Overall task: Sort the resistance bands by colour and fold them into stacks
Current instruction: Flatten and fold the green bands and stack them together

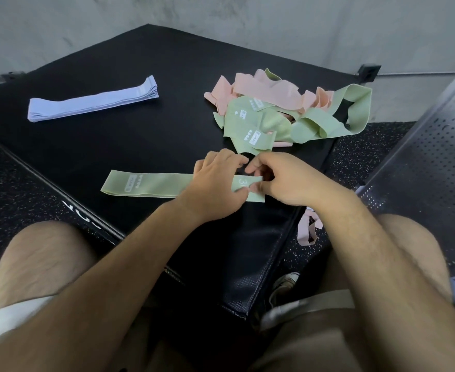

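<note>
Fingers (258,163) on left hand (215,181) and right hand (282,181) pinch the green band (154,183). Square its edges before pressing flat, imo.

Gym: speckled rubber floor (371,151), padded box (113,135)

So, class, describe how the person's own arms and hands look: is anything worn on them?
Both arms are bare as far as the frame shows, with no sleeves. The left hand and right hand wear no gloves; no watch, bracelet or ring shows. The forearms are hairy.
</note>
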